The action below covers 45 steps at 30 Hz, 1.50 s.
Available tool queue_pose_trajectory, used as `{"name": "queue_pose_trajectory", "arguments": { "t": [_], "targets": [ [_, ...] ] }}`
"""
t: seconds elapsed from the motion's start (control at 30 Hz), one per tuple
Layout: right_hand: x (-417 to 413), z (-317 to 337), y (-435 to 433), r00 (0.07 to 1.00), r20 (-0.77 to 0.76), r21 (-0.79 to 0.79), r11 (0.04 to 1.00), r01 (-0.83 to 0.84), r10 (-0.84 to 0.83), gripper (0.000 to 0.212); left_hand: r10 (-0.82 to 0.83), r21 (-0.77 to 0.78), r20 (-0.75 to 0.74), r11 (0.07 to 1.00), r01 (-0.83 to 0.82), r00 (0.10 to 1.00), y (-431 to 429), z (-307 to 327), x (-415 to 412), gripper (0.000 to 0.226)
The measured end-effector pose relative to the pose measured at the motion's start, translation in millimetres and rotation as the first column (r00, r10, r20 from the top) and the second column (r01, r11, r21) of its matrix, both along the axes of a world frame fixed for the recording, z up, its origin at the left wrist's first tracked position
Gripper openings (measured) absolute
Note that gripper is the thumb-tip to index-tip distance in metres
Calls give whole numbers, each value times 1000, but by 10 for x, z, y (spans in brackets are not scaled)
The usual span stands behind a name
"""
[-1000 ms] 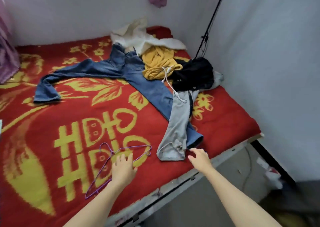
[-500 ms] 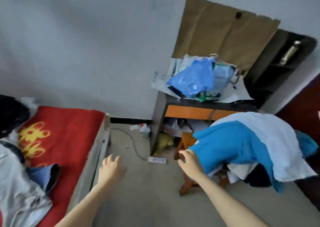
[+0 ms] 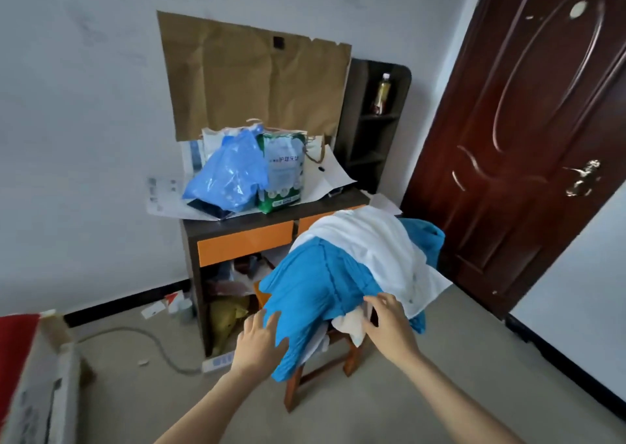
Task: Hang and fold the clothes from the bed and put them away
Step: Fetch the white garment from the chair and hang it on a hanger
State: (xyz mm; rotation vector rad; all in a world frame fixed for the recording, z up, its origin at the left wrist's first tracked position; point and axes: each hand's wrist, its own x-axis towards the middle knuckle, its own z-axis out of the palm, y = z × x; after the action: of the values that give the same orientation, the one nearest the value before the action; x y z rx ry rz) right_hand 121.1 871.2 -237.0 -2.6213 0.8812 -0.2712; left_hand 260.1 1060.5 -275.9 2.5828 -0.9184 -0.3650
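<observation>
**Inspector:** Condition of the hands?

**Surveyor:** The left hand (image 3: 259, 338) lies flat against the hanging edge of the blue garment (image 3: 315, 284) draped on the stool (image 3: 298, 386). The right hand (image 3: 389, 321) has its fingertips on the hem at the stool's right side, where blue meets the white garment (image 3: 372, 240). The grip is wide on both hands, and neither holds anything.

**Inspector:** What has changed?

**Surveyor:** A second ago both hands hovered over the bed, by a hanger and the spread jeans. The view has since swung away, and only the bed (image 3: 20, 325) corner shows, well left of the stool. Half a second ago the left hand was short of the pile, but now both hands touch it.

**Inspector:** Bearing on the task?

**Surveyor:** The bed's clothes are out of view, left of the stool. In my judgement no hanging or folding has begun, and the stool pile is being dealt with first.
</observation>
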Motion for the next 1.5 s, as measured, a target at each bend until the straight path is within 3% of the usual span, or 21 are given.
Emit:
{"name": "queue_pose_trajectory", "arguments": {
  "t": [0.2, 0.43, 0.53, 0.63, 0.7, 0.77, 0.87, 1.0, 1.1, 1.17, 1.23, 1.37, 1.43, 1.5],
  "targets": [
    [69, 130, -357, 990, 53, -82, 987, 135, -131, 50, -144, -69, 76, 986, 149, 987, -683, 229, 181, 66],
    [382, 203, -803, 936, -85, -145, 933, 329, -343, 97, -304, -42, 159, 949, 314, 939, -1382, 454, 648, 99],
    [542, 175, -969, 923, -91, -38, 927, 373, -375, 103, -417, 19, 142, 908, 418, 898, -1655, 526, 813, 109],
    [641, 93, -1113, 923, 28, 174, 911, 373, -383, 81, -513, 45, 63, 859, 511, 856, -1852, 552, 910, 109],
    [622, 94, -1214, 918, 103, 172, 915, 364, -384, 39, -535, 60, 54, 844, 533, 843, -1919, 533, 936, 105],
    [577, 263, -1223, 890, 228, 216, 912, 349, -394, 10, -521, 64, 102, 854, 517, 848, -1913, 505, 917, 100],
    [564, 730, -1101, 883, 351, 130, 950, 283, -311, 9, -443, -9, 167, 893, 451, 881, -1816, 534, 812, 94],
    [623, 1427, -663, 940, 341, -85, 996, 2, 28, 12, -171, -324, 298, 907, 268, 939, -1592, 695, 700, 96],
    [639, 1912, -280, 882, 435, -2, 980, -199, 180, 31, -27, -511, 266, 844, 165, 964, -1231, 868, 773, 94],
    [734, 2124, -96, 825, 513, 85, 942, -325, 238, 37, -15, -530, 188, 840, 114, 982, -1006, 882, 927, 95],
    [909, 2181, -106, 813, 556, 176, 933, -315, 169, 32, -100, -494, 103, 858, 139, 990, -955, 812, 921, 104],
    [1096, 1697, -249, 776, 584, 511, 851, -122, -240, 23, -88, -500, -364, 858, -115, 927, -996, 297, 302, 120],
    [1092, 1504, -386, 741, 587, 567, 819, -89, -327, 29, -22, -392, -386, 909, -142, 922, -1204, 121, 86, 121],
    [1016, 1436, -454, 675, 630, 561, 826, -54, -384, 34, 44, -255, -312, 959, -128, 949, -1371, 36, -18, 122]
  ]
}}
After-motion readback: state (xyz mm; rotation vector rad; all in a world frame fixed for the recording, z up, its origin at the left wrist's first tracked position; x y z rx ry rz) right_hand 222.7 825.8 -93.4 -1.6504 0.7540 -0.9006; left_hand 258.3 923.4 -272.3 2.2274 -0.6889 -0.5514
